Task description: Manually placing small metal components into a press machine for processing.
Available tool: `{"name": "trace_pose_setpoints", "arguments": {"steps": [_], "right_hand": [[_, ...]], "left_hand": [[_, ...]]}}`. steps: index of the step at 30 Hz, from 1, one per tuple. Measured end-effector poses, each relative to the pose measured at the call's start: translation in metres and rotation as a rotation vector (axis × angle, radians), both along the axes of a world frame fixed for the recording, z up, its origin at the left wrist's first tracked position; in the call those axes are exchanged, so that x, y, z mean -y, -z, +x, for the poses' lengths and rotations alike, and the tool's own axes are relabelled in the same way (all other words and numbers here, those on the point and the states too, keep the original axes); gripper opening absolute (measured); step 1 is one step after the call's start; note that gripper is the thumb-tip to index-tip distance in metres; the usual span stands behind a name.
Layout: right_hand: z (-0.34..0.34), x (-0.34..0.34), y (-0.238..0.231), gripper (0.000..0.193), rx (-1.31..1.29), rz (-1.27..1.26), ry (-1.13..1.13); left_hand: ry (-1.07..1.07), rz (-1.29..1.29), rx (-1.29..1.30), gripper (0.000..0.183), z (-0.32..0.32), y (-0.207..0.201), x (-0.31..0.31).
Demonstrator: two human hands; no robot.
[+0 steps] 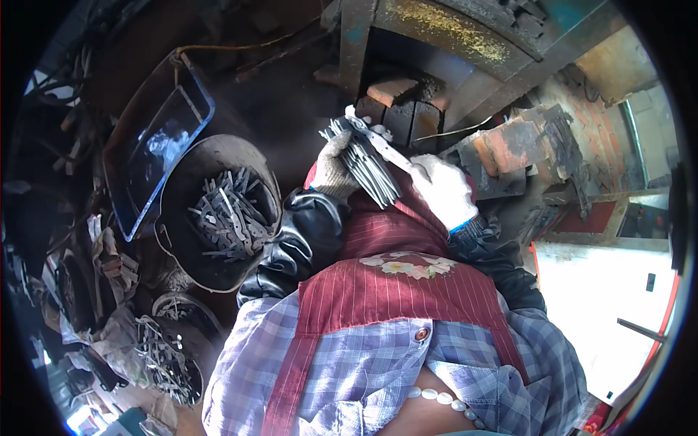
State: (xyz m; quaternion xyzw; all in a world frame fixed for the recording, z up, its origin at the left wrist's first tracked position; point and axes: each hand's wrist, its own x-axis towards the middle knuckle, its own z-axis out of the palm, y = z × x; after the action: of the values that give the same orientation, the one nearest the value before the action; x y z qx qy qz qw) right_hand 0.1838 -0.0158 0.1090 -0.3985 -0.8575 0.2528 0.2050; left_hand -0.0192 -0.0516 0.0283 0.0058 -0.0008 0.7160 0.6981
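My left hand (332, 168), in a knitted work glove, is closed around a bundle of long, thin grey metal blanks (368, 171) held tilted over my lap. My right hand (442, 190), in a white glove bright with sunlight, pinches the near end of a single flat metal blank (389, 149) with a wider, shaped far end. That piece lies across the top of the bundle. Left of my left arm stands a round bucket (270, 171) with a heap of similar metal blanks (231, 214) inside.
A blue-rimmed clear panel (156, 145) leans behind the bucket. Bricks (392, 91) sit beneath a metal frame (465, 65) ahead, and more bricks (512, 145) are stacked at right. A smaller container of metal scraps (171, 356) stands lower left. A white panel (600, 291) is at right.
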Motion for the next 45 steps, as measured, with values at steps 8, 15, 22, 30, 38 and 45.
{"name": "trace_pose_setpoints", "arguments": {"steps": [8, 15, 22, 30, 38, 45], "right_hand": [[0.012, -0.015, -0.01, 0.026, 0.491, 0.453, -0.076], [0.047, -0.007, -0.011, 0.023, 0.599, 0.63, -0.021], [0.107, 0.017, -0.019, 0.029, -0.431, -0.587, 0.533], [0.174, -0.019, 0.005, 0.029, -1.037, -0.591, 0.915], [0.191, -0.114, 0.037, 0.017, -1.465, -0.61, 0.999], [0.192, -0.12, 0.046, 0.03, -1.867, -0.686, 0.751]], "left_hand": [[0.064, -0.11, 0.017, 0.043, 0.007, 0.006, -0.006], [0.065, -0.062, -0.08, 0.05, 0.006, 0.022, -0.007], [0.101, -0.088, -0.311, 0.053, 0.009, 0.012, -0.009], [0.15, -0.124, -0.174, 0.051, 0.006, 0.005, -0.008], [0.115, -0.119, -0.451, 0.065, 0.013, 0.005, -0.001], [0.057, -0.199, -0.511, 0.07, 0.011, 0.006, -0.005]]}}
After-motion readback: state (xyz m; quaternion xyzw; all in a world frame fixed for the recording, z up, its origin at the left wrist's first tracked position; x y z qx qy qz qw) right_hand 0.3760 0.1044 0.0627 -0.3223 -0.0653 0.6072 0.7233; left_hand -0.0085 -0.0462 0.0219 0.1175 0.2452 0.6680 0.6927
